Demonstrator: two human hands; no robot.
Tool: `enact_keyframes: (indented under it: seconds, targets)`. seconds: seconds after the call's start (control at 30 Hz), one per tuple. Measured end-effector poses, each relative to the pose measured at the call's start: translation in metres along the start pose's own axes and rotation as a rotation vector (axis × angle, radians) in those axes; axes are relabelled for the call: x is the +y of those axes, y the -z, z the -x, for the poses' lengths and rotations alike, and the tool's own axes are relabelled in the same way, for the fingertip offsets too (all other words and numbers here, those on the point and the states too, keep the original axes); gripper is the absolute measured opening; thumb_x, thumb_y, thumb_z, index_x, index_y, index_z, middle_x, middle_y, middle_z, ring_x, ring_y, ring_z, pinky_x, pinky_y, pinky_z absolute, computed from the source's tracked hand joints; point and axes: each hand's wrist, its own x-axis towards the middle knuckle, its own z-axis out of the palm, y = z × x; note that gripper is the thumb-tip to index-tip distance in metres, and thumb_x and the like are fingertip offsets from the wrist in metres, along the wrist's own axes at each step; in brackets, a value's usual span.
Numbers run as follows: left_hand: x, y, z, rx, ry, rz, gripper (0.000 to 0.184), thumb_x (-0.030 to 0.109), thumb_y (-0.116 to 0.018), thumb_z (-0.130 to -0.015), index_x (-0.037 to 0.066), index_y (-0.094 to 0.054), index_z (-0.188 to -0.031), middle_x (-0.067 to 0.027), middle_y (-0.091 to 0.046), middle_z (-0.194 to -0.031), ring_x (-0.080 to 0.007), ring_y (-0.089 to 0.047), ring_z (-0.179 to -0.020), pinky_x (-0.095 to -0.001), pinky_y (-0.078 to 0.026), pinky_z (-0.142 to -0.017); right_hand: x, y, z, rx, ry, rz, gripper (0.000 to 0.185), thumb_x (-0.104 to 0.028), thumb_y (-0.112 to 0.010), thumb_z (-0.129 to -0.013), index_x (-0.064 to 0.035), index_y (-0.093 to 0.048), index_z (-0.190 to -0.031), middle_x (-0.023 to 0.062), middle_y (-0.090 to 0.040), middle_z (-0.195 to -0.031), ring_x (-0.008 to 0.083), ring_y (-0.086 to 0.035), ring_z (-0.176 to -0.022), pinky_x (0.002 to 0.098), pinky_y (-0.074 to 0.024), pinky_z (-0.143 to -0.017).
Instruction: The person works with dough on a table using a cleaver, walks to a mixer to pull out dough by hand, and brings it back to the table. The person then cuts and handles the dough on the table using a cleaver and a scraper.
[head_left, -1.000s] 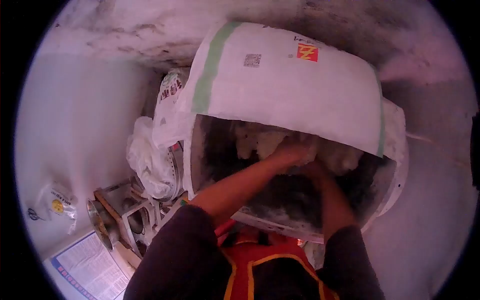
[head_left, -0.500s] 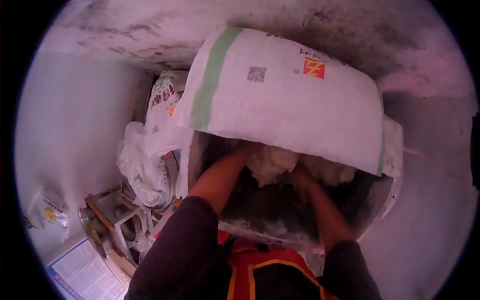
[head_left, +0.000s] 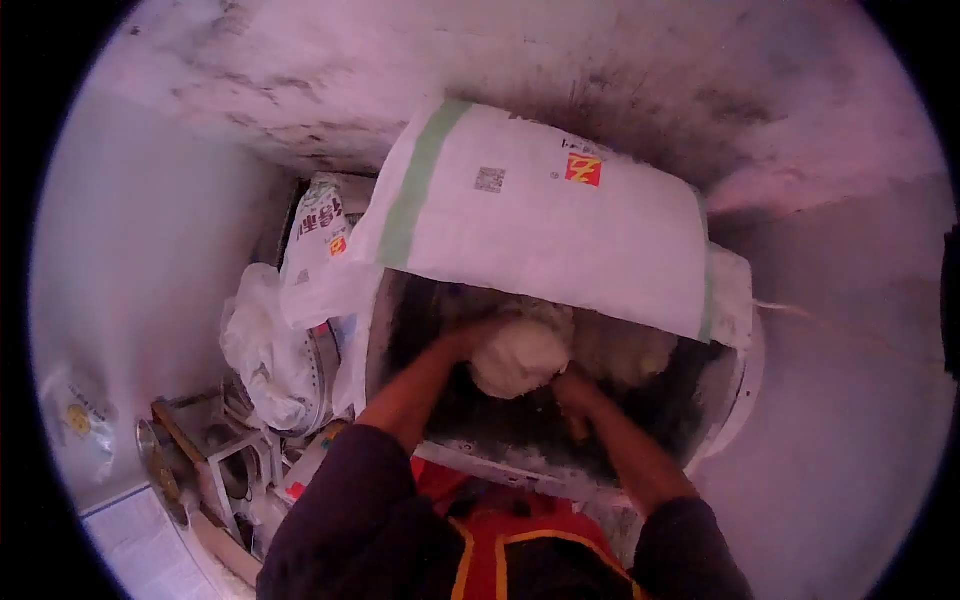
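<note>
A white sack [head_left: 545, 225] drapes a dark-bottomed tub [head_left: 735, 385] where pale, rounded, lumpy dough [head_left: 520, 358] sits — gripped between left hand [head_left: 480, 338] and right hand [head_left: 578, 392], one at each side — beside more dough [head_left: 630, 352].

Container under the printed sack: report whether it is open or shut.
Open: the left hand and right hand reach into the container, at a pale lump, below the sack's edge.
</note>
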Motion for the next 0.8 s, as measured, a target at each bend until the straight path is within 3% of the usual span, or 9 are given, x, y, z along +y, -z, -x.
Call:
enact_keyframes:
  seconds: [0.07,0.23,0.33,0.4,0.47,0.57,0.67,0.73,0.8]
  targets:
    - [-0.007,-0.02,0.019,-0.009,-0.026,0.09,0.053,0.046,-0.046,-0.095,0.007,-0.052,-0.131,-0.006,-0.059,-0.125,-0.0199,-0.056,-0.112,-0.0351,-0.045,-0.095,-0.043,0.015,0.036,0.014,-0.111,-0.097,0.041,-0.016,-0.051,-0.09,-0.0033,-0.051,-0.129,0.0154,-0.06,-0.123,0.0257,-0.059,-0.107,0.0405,-0.0479,-0.088]
    - [-0.002,-0.073,0.075,-0.089,-0.131,0.25,0.054,0.047,-0.046,-0.095,0.007,-0.053,-0.131,-0.0045,-0.06,-0.124,-0.0186,-0.056,-0.112,-0.0344,-0.045,-0.095,-0.086,0.051,0.092,0.014,-0.112,0.046,0.037,-0.015,-0.053,-0.089,-0.0043,-0.055,-0.124,0.0155,-0.065,-0.101,0.025,-0.063,-0.077,0.0384,-0.0519,-0.065]
    - [0.004,-0.099,0.097,-0.159,-0.204,0.32,0.05,0.042,-0.048,-0.096,0.006,-0.053,-0.13,-0.0058,-0.059,-0.125,-0.019,-0.057,-0.111,-0.0344,-0.046,-0.093,-0.106,0.076,0.131,-0.044,-0.121,0.201,0.037,-0.019,-0.052,-0.09,-0.005,-0.057,-0.124,0.0158,-0.065,-0.108,0.0271,-0.063,-0.09,0.0386,-0.0505,-0.078]
    - [0.005,-0.116,0.109,-0.198,-0.219,0.379,0.049,0.039,-0.05,-0.096,0.005,-0.052,-0.13,-0.0069,-0.059,-0.125,-0.0192,-0.058,-0.109,-0.0344,-0.047,-0.092,-0.129,0.087,0.157,-0.1,-0.243,0.24,0.037,-0.021,-0.051,-0.09,-0.0044,-0.058,-0.122,0.0169,-0.066,-0.109,0.0284,-0.065,-0.092,0.0391,-0.0512,-0.08]
    - [0.018,-0.136,0.131,-0.266,-0.24,0.435,0.048,0.037,-0.051,-0.095,0.004,-0.051,-0.131,-0.0081,-0.059,-0.124,-0.0194,-0.059,-0.108,-0.0344,-0.047,-0.092,-0.182,0.104,0.193,-0.155,-0.507,0.191,0.034,-0.02,-0.051,-0.09,-0.0032,-0.059,-0.118,0.018,-0.068,-0.097,0.0278,-0.067,-0.077,0.0389,-0.0539,-0.068]
    - [0.056,-0.166,0.182,-0.222,-0.154,0.322,0.047,0.033,-0.05,-0.097,0.003,-0.048,-0.134,-0.0087,-0.059,-0.124,-0.0198,-0.058,-0.109,-0.0336,-0.045,-0.095,-0.198,0.11,0.236,-0.029,-0.309,0.264,0.031,-0.019,-0.049,-0.091,-0.0021,-0.059,-0.114,0.0183,-0.067,-0.086,0.0273,-0.065,-0.063,0.0378,-0.0525,-0.055]
    - [0.072,-0.187,0.227,-0.382,-0.294,0.344,0.05,0.034,-0.05,-0.098,0.003,-0.044,-0.136,-0.0083,-0.057,-0.126,-0.0198,-0.057,-0.11,-0.0332,-0.045,-0.094,-0.259,0.109,0.283,0.029,-0.454,0.336,0.029,-0.019,-0.048,-0.092,-0.0028,-0.06,-0.112,0.0176,-0.066,-0.083,0.0277,-0.065,-0.062,0.0379,-0.052,-0.054]
    - [0.083,-0.195,0.254,-0.449,-0.314,0.348,0.045,0.029,-0.048,-0.098,0.002,-0.046,-0.133,-0.0078,-0.058,-0.123,-0.0185,-0.057,-0.108,-0.033,-0.047,-0.092,-0.268,0.11,0.309,-0.072,-0.437,0.539,0.03,-0.023,-0.044,-0.095,-0.0036,-0.06,-0.111,0.0136,-0.066,-0.085,0.0215,-0.061,-0.058,0.0357,-0.0481,-0.05]
    - [0.09,-0.201,0.277,-0.534,-0.327,0.326,0.043,0.027,-0.047,-0.099,0.001,-0.046,-0.132,-0.0074,-0.058,-0.122,-0.0175,-0.056,-0.107,-0.0326,-0.047,-0.092,-0.317,0.097,0.338,0.033,-0.675,0.412,0.027,-0.022,-0.046,-0.094,-0.0036,-0.061,-0.108,0.014,-0.066,-0.084,0.0204,-0.059,-0.056,0.0347,-0.0475,-0.049]
